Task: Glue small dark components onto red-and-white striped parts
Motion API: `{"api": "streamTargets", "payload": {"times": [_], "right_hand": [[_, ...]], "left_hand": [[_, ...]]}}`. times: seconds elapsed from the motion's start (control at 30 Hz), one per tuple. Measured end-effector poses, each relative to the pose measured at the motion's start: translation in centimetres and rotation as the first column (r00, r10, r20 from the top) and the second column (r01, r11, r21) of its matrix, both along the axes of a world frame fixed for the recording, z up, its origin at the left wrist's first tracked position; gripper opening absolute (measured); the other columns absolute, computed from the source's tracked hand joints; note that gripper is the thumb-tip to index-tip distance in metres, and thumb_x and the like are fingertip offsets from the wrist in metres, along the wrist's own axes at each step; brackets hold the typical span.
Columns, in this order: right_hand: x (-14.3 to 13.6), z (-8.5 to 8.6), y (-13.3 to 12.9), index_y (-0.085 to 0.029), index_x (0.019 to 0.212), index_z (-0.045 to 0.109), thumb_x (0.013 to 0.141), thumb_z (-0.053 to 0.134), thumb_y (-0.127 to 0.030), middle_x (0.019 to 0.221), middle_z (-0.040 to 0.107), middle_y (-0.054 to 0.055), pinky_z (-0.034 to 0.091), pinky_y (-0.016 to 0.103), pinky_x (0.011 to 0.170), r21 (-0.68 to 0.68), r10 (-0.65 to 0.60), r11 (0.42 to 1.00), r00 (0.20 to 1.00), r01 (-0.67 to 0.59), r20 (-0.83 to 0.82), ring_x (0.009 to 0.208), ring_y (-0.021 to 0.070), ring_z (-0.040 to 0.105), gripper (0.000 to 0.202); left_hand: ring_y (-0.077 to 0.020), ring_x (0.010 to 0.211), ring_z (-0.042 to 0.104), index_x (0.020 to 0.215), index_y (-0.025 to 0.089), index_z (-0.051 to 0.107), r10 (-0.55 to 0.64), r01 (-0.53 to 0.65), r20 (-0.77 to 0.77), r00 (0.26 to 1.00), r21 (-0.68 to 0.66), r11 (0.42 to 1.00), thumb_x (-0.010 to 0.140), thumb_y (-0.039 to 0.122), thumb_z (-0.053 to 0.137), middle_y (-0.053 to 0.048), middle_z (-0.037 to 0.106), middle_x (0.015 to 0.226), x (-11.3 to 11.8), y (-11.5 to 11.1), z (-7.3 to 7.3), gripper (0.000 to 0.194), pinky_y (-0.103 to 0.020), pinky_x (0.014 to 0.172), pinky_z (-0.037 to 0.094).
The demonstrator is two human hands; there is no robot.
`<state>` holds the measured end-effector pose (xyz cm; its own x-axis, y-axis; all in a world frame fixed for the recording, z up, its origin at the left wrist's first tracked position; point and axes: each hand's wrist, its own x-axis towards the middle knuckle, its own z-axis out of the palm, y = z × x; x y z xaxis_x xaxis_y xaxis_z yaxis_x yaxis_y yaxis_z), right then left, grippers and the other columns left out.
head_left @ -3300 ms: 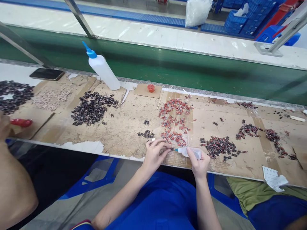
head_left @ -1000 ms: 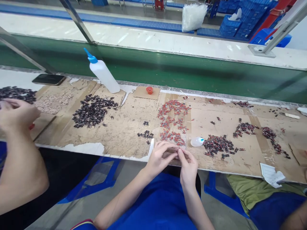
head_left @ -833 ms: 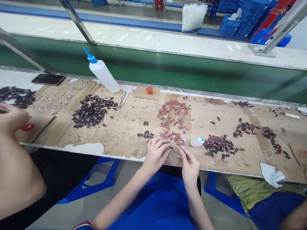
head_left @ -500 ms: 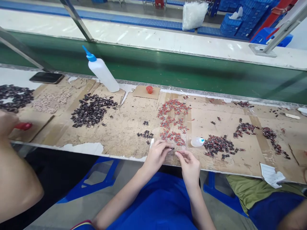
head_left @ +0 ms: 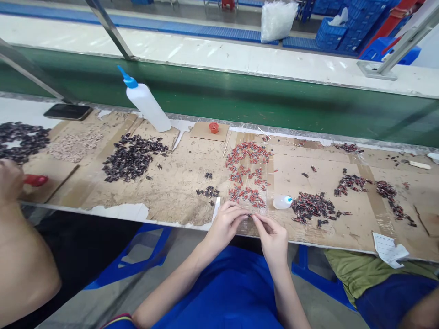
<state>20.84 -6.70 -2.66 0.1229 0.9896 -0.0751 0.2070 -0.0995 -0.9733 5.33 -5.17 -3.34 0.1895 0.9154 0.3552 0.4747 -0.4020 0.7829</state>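
My left hand [head_left: 225,224] is closed in a pinch on a small dark part [head_left: 250,215] at the table's front edge. Fingertip to fingertip with it, my right hand [head_left: 275,237] is also pinched; whatever lies between its fingers is too small and covered to name. Just beyond both hands lies a spread of small red parts with metal ends [head_left: 247,195]. Several loose black parts [head_left: 207,192] lie left of them. To the right, a small white squeeze bottle [head_left: 282,202] with a blue tip lies beside a heap of black-and-red pieces [head_left: 313,208].
Cardboard [head_left: 178,183] covers the table. A large squeeze bottle [head_left: 147,107] leans near a black heap [head_left: 132,157]. A red cup [head_left: 213,128] and a phone [head_left: 67,111] sit farther back. At left, a co-worker's hand [head_left: 9,180] is beside a red tool [head_left: 35,180].
My hands have come together: the fingertips were slightly apart and now meet at the small dark part. The co-worker's hand at left has shifted a little.
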Motion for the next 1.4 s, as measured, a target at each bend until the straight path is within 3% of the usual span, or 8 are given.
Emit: {"api": "streamTargets", "payload": {"times": [0.3,0.6,0.93,1.03,1.13,1.23,1.3,1.4], "right_hand": [[0.0,-0.2,-0.3,-0.02,0.091,0.076,0.083,0.062,-0.036,0.094,0.075,0.01,0.058,0.038,0.08,0.052,0.04,0.998,0.996,-0.044,0.084,0.088,0.0247,0.071,0.023],[-0.1,0.6,-0.1,-0.02,0.092,0.075,0.086,0.06,-0.032,0.091,0.074,0.01,0.058,0.035,0.076,0.125,0.067,0.988,0.986,-0.087,0.155,0.084,0.0231,0.071,0.02],[0.8,1.2,-0.4,-0.021,0.091,0.076,0.082,0.065,-0.03,0.086,0.073,0.007,0.059,0.031,0.068,0.09,0.105,0.99,0.994,-0.105,0.005,0.076,0.0197,0.07,0.016],[1.4,1.2,-0.7,-0.021,0.089,0.076,0.082,0.066,-0.03,0.085,0.073,0.007,0.059,0.031,0.068,0.089,0.064,0.994,0.998,-0.066,0.021,0.076,0.0199,0.07,0.015],[2.8,1.2,-0.8,-0.02,0.087,0.075,0.081,0.067,-0.031,0.087,0.073,0.008,0.059,0.032,0.071,0.109,0.008,0.994,0.998,-0.014,0.062,0.079,0.0207,0.07,0.015],[5.0,1.2,-0.3,-0.018,0.084,0.073,0.079,0.068,-0.034,0.085,0.073,0.009,0.059,0.036,0.075,0.174,-0.196,0.97,0.972,0.172,0.131,0.078,0.0217,0.07,0.018],[6.6,1.2,0.4,-0.016,0.088,0.073,0.08,0.066,-0.037,0.089,0.073,0.011,0.058,0.04,0.078,0.261,-0.378,0.91,0.905,0.323,0.197,0.081,0.0233,0.07,0.023],[8.1,1.4,1.6,-0.017,0.098,0.071,0.08,0.065,-0.039,0.108,0.069,0.014,0.054,0.046,0.087,0.405,-0.439,0.867,0.829,0.291,0.345,0.1,0.0271,0.065,0.029]], "left_hand": [[-0.021,0.085,0.057,0.095,0.02,0.071,0.026,-0.026,-0.002,1.0,0.059,0.998,0.092,0.019,0.053,-0.007,0.072,0.082,0.8,-0.3,-0.6,0.018,-0.036,0.075,0.054],[-0.0211,0.089,0.058,0.094,0.02,0.069,0.046,-0.032,0.095,0.994,-0.141,0.989,0.09,0.02,0.053,-0.007,0.07,0.086,1.3,-0.5,0.2,0.016,-0.037,0.08,0.053],[-0.0197,0.089,0.059,0.088,0.019,0.066,-0.001,0.048,0.177,0.984,-0.264,0.963,0.087,0.018,0.055,-0.006,0.069,0.085,1.5,-0.7,2.1,0.012,-0.034,0.08,0.052],[-0.0194,0.093,0.06,0.092,0.019,0.067,-0.036,0.084,0.195,0.98,-0.248,0.965,0.09,0.02,0.054,-0.007,0.069,0.089,2.1,-0.8,2.0,0.014,-0.033,0.083,0.051],[-0.0216,0.103,0.058,0.113,0.02,0.062,-0.043,0.071,0.136,0.99,-0.21,0.975,0.089,0.024,0.058,-0.008,0.07,0.099,2.4,-0.8,1.5,0.024,-0.038,0.091,0.048],[-0.024,0.11,0.056,0.123,0.023,0.057,0.04,-0.04,-0.006,0.999,-0.128,0.991,0.089,0.024,0.058,-0.007,0.07,0.107,1.1,-0.3,0.9,0.034,-0.044,0.095,0.043],[-0.024,0.106,0.057,0.11,0.024,0.064,0.139,-0.146,-0.109,0.984,-0.061,0.987,0.092,0.019,0.052,-0.006,0.071,0.106,-0.8,0.2,0.5,0.023,-0.045,0.094,0.041],[-0.0258,0.1,0.058,0.1,0.023,0.068,0.314,-0.323,-0.24,0.919,0.0,0.946,0.091,0.018,0.05,-0.006,0.072,0.099,-4.0,0.7,0.0,0.021,-0.044,0.087,0.042]]}}
